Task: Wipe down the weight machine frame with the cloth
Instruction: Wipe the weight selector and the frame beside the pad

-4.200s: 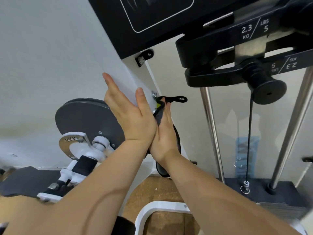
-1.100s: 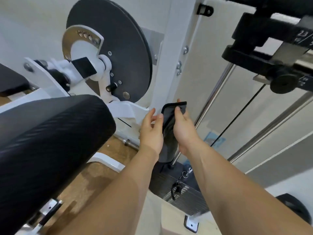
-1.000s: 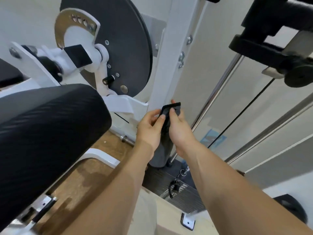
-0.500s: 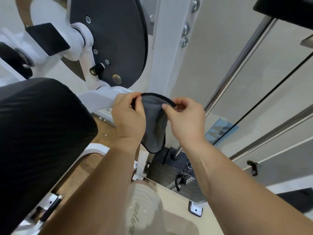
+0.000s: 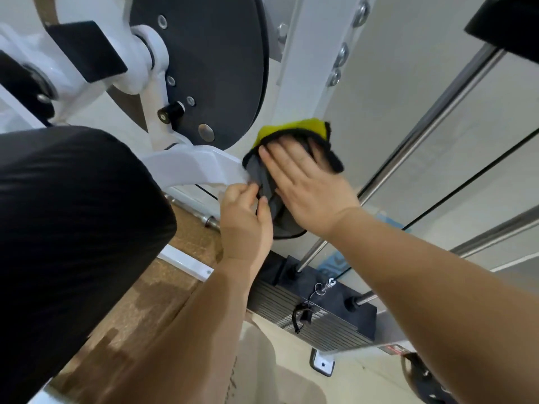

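The cloth (image 5: 294,132), grey with black trim and a yellow side, lies spread against the white upright post (image 5: 309,59) of the weight machine frame. My right hand (image 5: 306,185) presses flat on it with straight fingers. My left hand (image 5: 245,220) sits just below and to the left, pinching the cloth's lower left edge between thumb and fingers, next to the white frame arm (image 5: 198,167).
A black padded roller (image 5: 67,228) fills the left. A dark round cam plate (image 5: 210,62) is above the hands. Chrome guide rods (image 5: 431,112) and a cable run to the right, above the black weight stack (image 5: 315,313). Wooden floor lies below.
The cloth, held bunched between both hands half a second ago, is now spread on the post. My right hand has flattened onto it; its yellow side now shows.
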